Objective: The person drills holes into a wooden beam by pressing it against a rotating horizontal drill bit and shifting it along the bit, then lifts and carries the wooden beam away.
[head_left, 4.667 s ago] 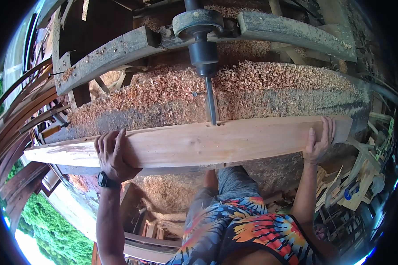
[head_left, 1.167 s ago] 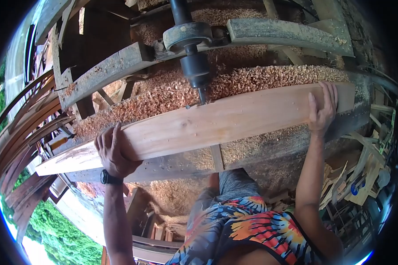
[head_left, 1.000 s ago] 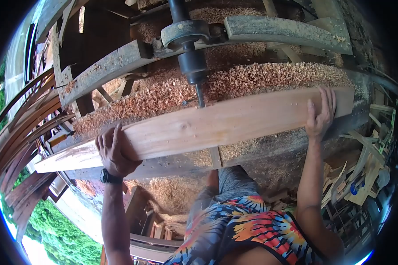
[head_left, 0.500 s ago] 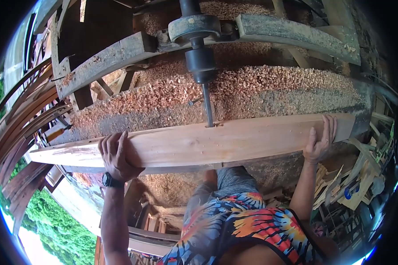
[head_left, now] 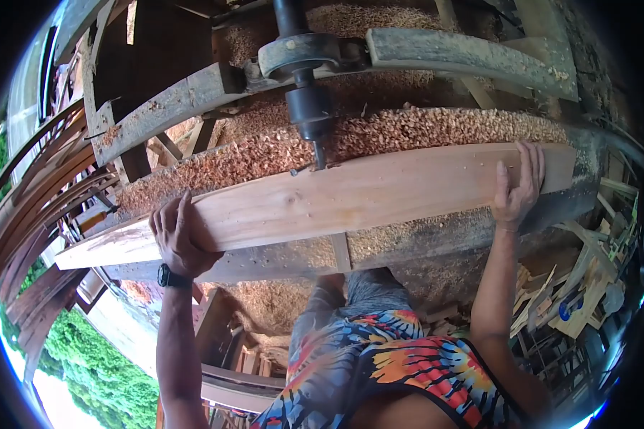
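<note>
A long pale wooden board (head_left: 379,187) lies across the work table, slanting so its right end sits farther away. My left hand (head_left: 182,239), with a watch at the wrist, grips the board's near edge left of the middle, fingers over its top face. Near the right end, my right hand (head_left: 519,186) grips the board the same way. A dark drill chuck (head_left: 310,111) carries a drill bit (head_left: 319,153), which meets the board's far edge; its tip is hidden, and I cannot tell whether it sits in the wood or just behind it.
Wood shavings (head_left: 444,127) are heaped behind the board. Wooden beams (head_left: 472,58) flank the drill's bearing. The table (head_left: 279,261) shows along the near side, with a narrow strip of wood (head_left: 341,252) on it. Scrap wood (head_left: 579,286) is piled at right; long planks (head_left: 32,214) stand at left.
The board's right part has swung away from me, with my right hand moving along. More table shows in front. The bit, earlier at a notch in the board, now shows less of its length.
</note>
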